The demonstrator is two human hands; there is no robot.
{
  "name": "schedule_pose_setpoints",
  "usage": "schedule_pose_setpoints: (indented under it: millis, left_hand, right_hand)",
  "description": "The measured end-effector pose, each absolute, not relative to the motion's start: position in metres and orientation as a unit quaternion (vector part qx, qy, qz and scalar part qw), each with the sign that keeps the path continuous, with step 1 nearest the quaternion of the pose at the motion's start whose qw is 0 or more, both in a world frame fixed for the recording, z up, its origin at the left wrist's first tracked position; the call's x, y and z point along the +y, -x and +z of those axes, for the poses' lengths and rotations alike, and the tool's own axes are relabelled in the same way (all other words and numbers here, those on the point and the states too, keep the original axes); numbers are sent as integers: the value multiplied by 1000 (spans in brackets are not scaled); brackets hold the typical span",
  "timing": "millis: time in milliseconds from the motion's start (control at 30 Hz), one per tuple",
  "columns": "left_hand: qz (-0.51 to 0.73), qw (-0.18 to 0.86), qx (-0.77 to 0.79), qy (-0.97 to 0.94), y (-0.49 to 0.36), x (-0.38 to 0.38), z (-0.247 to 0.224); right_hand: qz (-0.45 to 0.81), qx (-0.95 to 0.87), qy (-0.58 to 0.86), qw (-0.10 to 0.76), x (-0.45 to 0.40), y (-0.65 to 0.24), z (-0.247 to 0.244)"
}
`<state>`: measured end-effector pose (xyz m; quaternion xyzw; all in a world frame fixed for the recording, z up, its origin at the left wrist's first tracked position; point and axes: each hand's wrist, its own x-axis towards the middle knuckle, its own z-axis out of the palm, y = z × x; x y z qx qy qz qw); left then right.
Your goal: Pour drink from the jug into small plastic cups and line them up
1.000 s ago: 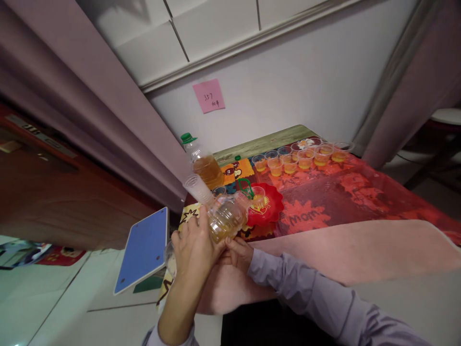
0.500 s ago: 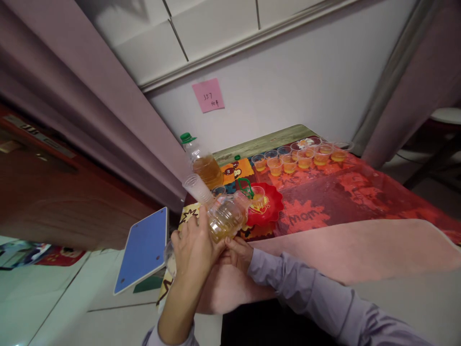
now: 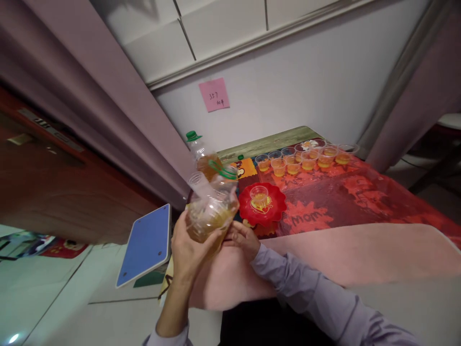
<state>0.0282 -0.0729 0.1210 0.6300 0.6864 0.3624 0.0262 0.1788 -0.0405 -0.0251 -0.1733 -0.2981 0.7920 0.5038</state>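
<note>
Left hand, right hand together gripping bottle, neck toward one o'clock. Red dish at bottle's three, nearer right hand.

The person's 2 hands work close together: the left hand spreads its fingers, and the right hand curls beside it.

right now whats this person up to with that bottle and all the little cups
The left hand grips a clear bottle of yellowish liquid, with the right hand at its lower side. One small cup holding some liquid sits in the red dish. More part-filled cups stand along the back of the table, and a green-capped bottle stands behind the held one.
</note>
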Motion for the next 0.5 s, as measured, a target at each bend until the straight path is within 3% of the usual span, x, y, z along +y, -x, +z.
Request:
schedule_pose_setpoints:
  millis: [133, 233, 500]
  left_hand:
    - [508, 128, 664, -533, -6, -69, 95]
    - [546, 127, 666, -492, -1, -67, 72]
    - [516, 120, 697, -483, 0, -71, 55]
  right_hand:
    - [786, -246, 199, 531, -36, -188, -16]
    - [779, -232, 222, 539, -35, -192, -16]
    - [753, -286, 259, 533, -43, -192, -9]
